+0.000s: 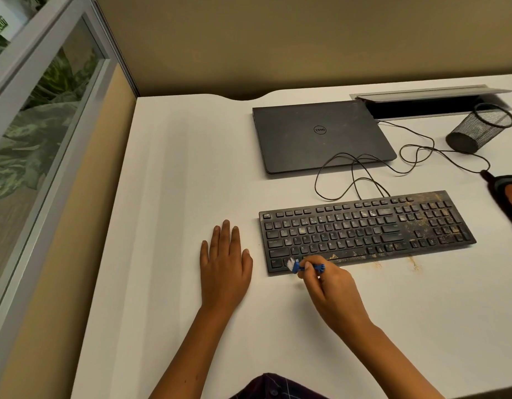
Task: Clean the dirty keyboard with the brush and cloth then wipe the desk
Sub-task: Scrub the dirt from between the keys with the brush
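A flat black plastic keyboard (pixel 367 233) lies on the smooth white bench (pixel 174 182), its right half and number pad crusted with tan, gritty dust, and a few specks of the same grit sit on the bench just beside its near edge. The right hand (pixel 332 292) has its grip closed on a small blue brush (pixel 305 266), pinched between thumb and fingertips, with the short white bristles touching the keyboard's near left corner. The left hand (pixel 224 263) lies flat on the bench left of the keyboard, fingers straight and holding nothing. Beyond the keyboard rests a closed matte dark laptop (pixel 321 135), scuffed on its lid, and a thin black cable (pixel 361 174) loops across the bench between them. A black wire-mesh pen cup (pixel 479 128) lies tipped on its side near an open metal cable tray (pixel 433 95). At the right edge a dark and orange fabric thing (pixel 508 191) is cut off, so I cannot tell whether it is the cloth.
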Available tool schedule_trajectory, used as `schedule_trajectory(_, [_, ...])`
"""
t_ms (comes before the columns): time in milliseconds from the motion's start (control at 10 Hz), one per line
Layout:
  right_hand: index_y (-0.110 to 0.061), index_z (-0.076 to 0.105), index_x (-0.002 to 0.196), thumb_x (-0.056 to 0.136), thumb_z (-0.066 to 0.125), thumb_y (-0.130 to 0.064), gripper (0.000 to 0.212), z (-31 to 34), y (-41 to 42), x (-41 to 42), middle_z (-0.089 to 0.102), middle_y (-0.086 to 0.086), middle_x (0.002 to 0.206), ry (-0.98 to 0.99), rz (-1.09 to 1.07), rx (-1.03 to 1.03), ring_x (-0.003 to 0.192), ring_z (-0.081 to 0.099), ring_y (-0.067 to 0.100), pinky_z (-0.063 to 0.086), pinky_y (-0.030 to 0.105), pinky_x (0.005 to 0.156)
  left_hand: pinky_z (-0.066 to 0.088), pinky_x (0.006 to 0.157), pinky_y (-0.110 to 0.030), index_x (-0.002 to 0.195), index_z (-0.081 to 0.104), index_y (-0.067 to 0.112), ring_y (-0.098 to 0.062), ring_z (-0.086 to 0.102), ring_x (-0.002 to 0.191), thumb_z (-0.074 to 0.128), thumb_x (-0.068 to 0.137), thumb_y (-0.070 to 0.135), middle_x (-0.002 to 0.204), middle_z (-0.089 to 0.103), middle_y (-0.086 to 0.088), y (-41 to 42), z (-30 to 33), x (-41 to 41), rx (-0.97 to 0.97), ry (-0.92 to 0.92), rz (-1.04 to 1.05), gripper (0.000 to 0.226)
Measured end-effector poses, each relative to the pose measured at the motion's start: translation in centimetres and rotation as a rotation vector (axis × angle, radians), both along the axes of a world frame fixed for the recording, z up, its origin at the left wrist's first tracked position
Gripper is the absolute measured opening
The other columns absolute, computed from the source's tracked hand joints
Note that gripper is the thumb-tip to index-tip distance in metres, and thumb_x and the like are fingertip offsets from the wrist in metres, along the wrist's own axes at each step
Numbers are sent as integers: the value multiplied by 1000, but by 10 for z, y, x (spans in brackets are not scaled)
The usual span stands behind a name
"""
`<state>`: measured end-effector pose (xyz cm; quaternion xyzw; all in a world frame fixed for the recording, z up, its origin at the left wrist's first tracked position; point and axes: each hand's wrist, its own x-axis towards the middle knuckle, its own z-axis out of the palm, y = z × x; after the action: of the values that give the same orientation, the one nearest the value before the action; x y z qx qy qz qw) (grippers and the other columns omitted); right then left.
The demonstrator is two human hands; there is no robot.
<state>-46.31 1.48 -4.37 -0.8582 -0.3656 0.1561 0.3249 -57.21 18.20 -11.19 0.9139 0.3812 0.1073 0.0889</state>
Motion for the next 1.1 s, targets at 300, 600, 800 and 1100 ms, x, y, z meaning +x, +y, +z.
schedule_trajectory(300, [-19,62,81,97,44,-16,24,6,1,3,68,-3,67,270,-88,105,65,64,11,55,41,66,38,105,-55,136,56,5,-34,46,135,31,93,34,147,47,-16,0,0,0,-2,-9,-3,57])
schedule_trajectory(600, [-20,66,105,92,38,-38,36,-4,5,-11,71,-4,90,-53,48,101,70,60,7,43,11,61,37,106,-54,136,55,5,-33,46,135,31,93,34,148,46,-16,0,0,-1,-3,-6,-5,57])
schedule_trajectory(800, [-25,61,83,96,42,-27,24,2,8,-9,69,-1,77,87,102,62,67,61,13,52,32,64,36,106,-55,137,55,5,-34,46,135,30,94,35,148,46,-16,0,0,-1,0,-1,-6,58])
schedule_trajectory(1100, [-37,55,97,93,42,-33,15,8,-15,23,69,-17,85,202,-123,272,77,67,8,56,35,65,35,107,-55,138,53,5,-33,44,136,31,94,35,149,44,-16,0,-1,-2,-7,2,-14,58])
